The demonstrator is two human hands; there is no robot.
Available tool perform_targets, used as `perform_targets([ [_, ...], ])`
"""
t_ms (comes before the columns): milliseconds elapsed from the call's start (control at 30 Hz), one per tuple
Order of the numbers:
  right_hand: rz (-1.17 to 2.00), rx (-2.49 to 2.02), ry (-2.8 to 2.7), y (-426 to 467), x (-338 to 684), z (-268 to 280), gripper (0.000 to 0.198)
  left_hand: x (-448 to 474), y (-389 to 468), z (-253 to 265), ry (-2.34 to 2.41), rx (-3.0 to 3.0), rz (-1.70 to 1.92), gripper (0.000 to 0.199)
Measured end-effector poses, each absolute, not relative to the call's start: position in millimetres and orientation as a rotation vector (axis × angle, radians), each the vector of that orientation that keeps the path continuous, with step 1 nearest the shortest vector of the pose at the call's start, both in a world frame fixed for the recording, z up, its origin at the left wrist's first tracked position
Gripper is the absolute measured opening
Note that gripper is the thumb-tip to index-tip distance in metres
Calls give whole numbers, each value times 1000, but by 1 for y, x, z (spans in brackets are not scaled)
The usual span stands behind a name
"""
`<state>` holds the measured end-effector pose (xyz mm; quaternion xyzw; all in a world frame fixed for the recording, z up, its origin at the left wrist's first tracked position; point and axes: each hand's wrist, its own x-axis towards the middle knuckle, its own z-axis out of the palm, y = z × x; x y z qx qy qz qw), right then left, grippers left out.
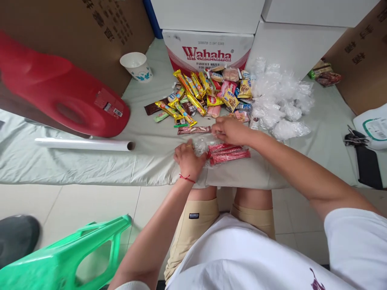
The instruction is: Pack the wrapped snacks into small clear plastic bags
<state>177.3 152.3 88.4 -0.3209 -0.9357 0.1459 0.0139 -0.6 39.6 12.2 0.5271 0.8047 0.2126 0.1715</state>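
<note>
A clear plastic bag (202, 147) with several red-wrapped sticks (229, 154) in it lies flat near the table's front edge. My left hand (189, 160) is closed on the bag's left end, thumb and fingers at the crumpled plastic. Just above the bag, my right hand (231, 129) has curled fingers pinching the right end of a brown-wrapped snack bar (194, 130), which lies level along the cloth. Beyond both hands sits a pile of small wrapped snacks (196, 102), many in yellow packets.
Crumpled filled clear bags (276, 96) are heaped to the right of the pile. White cartons, one a Wahaha box (208, 50), stand behind. On the left are a paper cup (137, 66), a red jug (69, 88) and a white roll (84, 144). Keys (356, 139) lie far right.
</note>
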Motion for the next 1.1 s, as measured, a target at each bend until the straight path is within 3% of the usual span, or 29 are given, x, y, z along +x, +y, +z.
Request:
perform_targets([
  [133, 429, -790, -3021, 91, 205, 80, 30, -4, 40, 13, 2268, 1535, 595, 21],
  [267, 381, -772, -3053, 52, 219, 45, 42, -20, 38, 17, 2060, 1572, 719, 5],
  [433, 365, -842, -2983, 42, 219, 25, 45, -26, 35, 33, 1782, 1299, 855, 11],
  [600, 442, -831, -2909, 43, 215, 23, 38, 26, 36, 40, 1622, 1037, 924, 9],
  [767, 829, -663, -2697, 51, 232, 35, 20, 67, 23, 24, 1951, 1744, 765, 38],
  [833, 922, -741, -2451, 63, 248, 46, 23, 72, 17, 15, 2012, 1956, 621, 43],
  [933, 715, -1033, -2062, 91, 272, 56, 29, 74, 15, 4, 2050, 2109, 517, 45],
  [1033, 631, -1158, -2167, 116, 289, 54, 59, 75, 16, -1, 2075, 2168, 502, 46],
  [1100, 687, -1138, -2328, 119, 296, 50, 44, 75, 16, -2, 2083, 2169, 506, 46],
])
